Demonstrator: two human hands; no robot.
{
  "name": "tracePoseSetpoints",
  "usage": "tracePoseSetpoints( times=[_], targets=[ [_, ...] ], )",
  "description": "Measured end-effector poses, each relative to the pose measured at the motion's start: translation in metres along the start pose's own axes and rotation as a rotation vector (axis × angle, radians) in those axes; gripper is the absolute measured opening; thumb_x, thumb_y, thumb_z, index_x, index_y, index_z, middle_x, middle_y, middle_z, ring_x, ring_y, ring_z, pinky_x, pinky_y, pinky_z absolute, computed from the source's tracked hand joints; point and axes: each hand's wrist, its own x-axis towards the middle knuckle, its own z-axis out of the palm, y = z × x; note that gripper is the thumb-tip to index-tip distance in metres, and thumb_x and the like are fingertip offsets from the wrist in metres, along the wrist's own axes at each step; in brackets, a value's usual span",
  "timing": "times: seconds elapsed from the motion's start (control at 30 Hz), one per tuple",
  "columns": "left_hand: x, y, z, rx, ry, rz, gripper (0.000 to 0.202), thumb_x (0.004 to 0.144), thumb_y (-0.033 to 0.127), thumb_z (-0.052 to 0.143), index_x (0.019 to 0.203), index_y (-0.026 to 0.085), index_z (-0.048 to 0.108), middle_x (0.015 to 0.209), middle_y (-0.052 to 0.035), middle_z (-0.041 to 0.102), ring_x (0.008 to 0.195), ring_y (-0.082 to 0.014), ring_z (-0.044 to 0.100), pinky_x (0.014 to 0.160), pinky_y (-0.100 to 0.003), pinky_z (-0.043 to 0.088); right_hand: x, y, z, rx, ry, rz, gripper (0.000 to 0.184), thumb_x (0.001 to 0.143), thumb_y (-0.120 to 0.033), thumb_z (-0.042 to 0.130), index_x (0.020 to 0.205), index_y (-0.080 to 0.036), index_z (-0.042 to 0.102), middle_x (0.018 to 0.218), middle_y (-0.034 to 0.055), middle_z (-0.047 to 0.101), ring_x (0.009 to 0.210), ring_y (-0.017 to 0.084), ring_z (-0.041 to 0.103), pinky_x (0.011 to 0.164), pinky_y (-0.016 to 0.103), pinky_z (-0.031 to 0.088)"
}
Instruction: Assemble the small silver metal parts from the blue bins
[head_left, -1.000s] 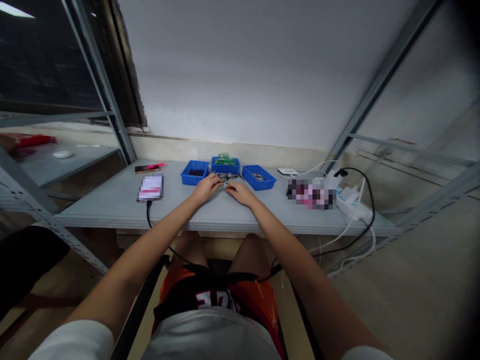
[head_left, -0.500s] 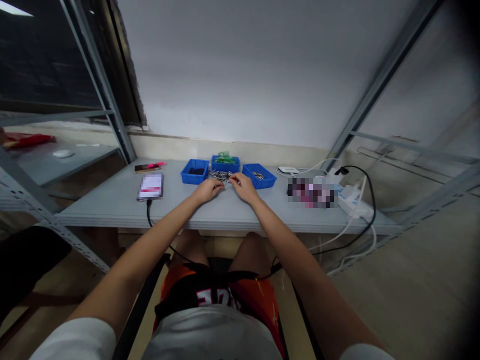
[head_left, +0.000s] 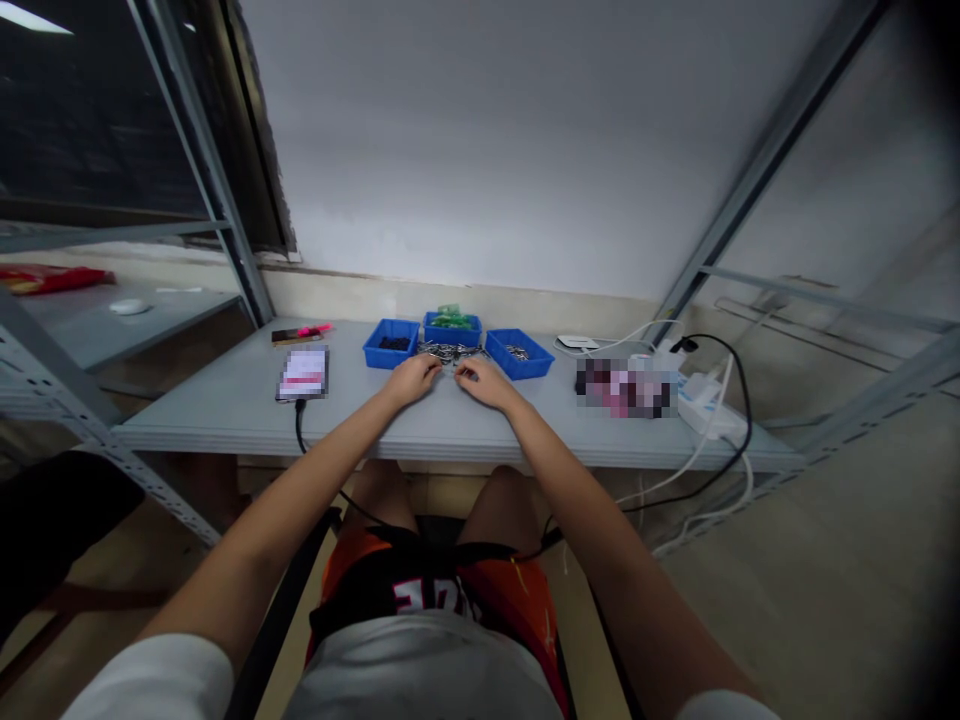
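Observation:
Both of my hands rest on a grey table (head_left: 225,405), close together in front of a small heap of metal parts (head_left: 448,351). My left hand (head_left: 412,379) has its fingers curled and pinched at the near edge of the heap. My right hand (head_left: 484,383) is also curled, its fingertips pinched close to the left hand's. What either hand pinches is too small to make out. Behind the heap stand three blue trays: a left one (head_left: 390,344) with dark bits, a middle one (head_left: 451,326) with green parts, a right one (head_left: 519,353) with metal bits.
A phone (head_left: 303,374) on a black cable lies at the left, with a pink pen (head_left: 311,331) behind it. At the right are a blurred packet (head_left: 627,388), a white power strip (head_left: 703,400) and looped cables. Metal shelf posts (head_left: 225,190) flank the table.
My right hand reached forward toward the heap near the right tray, then drew back beside the left hand. The left hand has barely moved.

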Motion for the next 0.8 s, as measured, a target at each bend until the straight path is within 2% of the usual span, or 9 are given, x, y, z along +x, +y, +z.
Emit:
tracePoseSetpoints(
  times=[0.2,0.27,0.33,0.43,0.5,0.53,0.63,0.73,0.8],
  targets=[
    [0.0,0.002,-0.001,-0.029,-0.013,-0.011,0.027,0.092,0.029,0.043,0.096,0.017,0.067,0.1,-0.0086,0.069,0.092,-0.0213,0.062,0.083,-0.03,0.047,0.0,-0.002,0.001,-0.013,-0.016,-0.022,0.012,0.083,-0.021,0.055,0.086,-0.017,0.066,0.09,0.0036,0.064,0.084,0.014,0.057,0.08,0.027,0.043],
    [0.0,0.003,-0.001,-0.041,-0.003,-0.044,0.027,0.092,0.03,0.043,0.098,0.018,0.066,0.101,-0.0086,0.069,0.09,-0.0211,0.062,0.082,-0.03,0.047,0.002,-0.002,0.001,-0.017,0.026,-0.007,0.013,0.083,-0.021,0.054,0.085,-0.017,0.067,0.088,0.0037,0.065,0.083,0.015,0.057,0.079,0.026,0.044],
    [0.0,0.003,-0.001,-0.05,0.014,-0.106,0.028,0.091,0.032,0.044,0.107,0.018,0.063,0.099,-0.0085,0.069,0.086,-0.0211,0.063,0.079,-0.03,0.048,0.005,0.0,-0.002,-0.02,0.141,0.054,0.015,0.084,-0.023,0.053,0.084,-0.017,0.068,0.087,0.0046,0.066,0.081,0.015,0.058,0.08,0.027,0.045],
    [-0.002,0.003,-0.002,-0.036,-0.017,-0.171,0.033,0.089,0.031,0.048,0.119,0.018,0.056,0.094,-0.0076,0.07,0.084,-0.0214,0.064,0.075,-0.03,0.048,0.009,0.008,-0.01,-0.022,0.407,0.232,0.02,0.085,-0.026,0.052,0.086,-0.015,0.069,0.09,0.0078,0.068,0.082,0.017,0.06,0.085,0.03,0.046],
    [-0.003,0.004,-0.002,-0.014,-0.062,-0.169,0.034,0.086,0.027,0.05,0.119,0.018,0.056,0.094,-0.0074,0.07,0.086,-0.0216,0.064,0.076,-0.029,0.048,0.01,0.014,-0.014,0.018,0.537,0.341,0.026,0.086,-0.027,0.051,0.101,-0.014,0.067,0.105,0.0107,0.067,0.088,0.017,0.061,0.089,0.032,0.046],
    [-0.003,0.004,-0.003,-0.005,-0.078,-0.165,0.034,0.086,0.026,0.051,0.118,0.018,0.056,0.095,-0.0073,0.07,0.087,-0.0217,0.064,0.077,-0.029,0.048,0.009,0.016,-0.016,0.04,0.558,0.382,0.032,0.085,-0.03,0.054,0.11,-0.015,0.065,0.112,0.0116,0.066,0.09,0.018,0.062,0.091,0.033,0.046],
    [-0.004,0.006,-0.004,0.0,-0.092,-0.165,0.032,0.085,0.025,0.05,0.115,0.019,0.059,0.096,-0.0071,0.07,0.088,-0.0214,0.064,0.079,-0.029,0.048,0.006,0.016,-0.014,0.071,0.43,0.415,0.045,0.082,-0.032,0.06,0.124,-0.018,0.058,0.119,0.0107,0.064,0.093,0.018,0.063,0.092,0.033,0.047],
    [-0.003,0.007,-0.004,0.0,-0.103,-0.167,0.03,0.084,0.025,0.05,0.111,0.019,0.061,0.095,-0.0064,0.07,0.088,-0.021,0.064,0.08,-0.029,0.048,0.004,0.013,-0.008,0.009,0.199,0.365,0.036,0.083,-0.027,0.059,0.118,-0.018,0.063,0.112,0.0077,0.067,0.091,0.016,0.064,0.091,0.031,0.047],
    [-0.003,0.007,-0.004,0.002,-0.106,-0.169,0.029,0.083,0.024,0.05,0.108,0.019,0.063,0.095,-0.0066,0.07,0.088,-0.021,0.064,0.08,-0.029,0.048,0.002,0.013,-0.004,-0.095,0.105,0.324,0.029,0.084,-0.023,0.057,0.111,-0.017,0.066,0.109,0.0077,0.067,0.089,0.016,0.063,0.092,0.03,0.047]
  ],
)
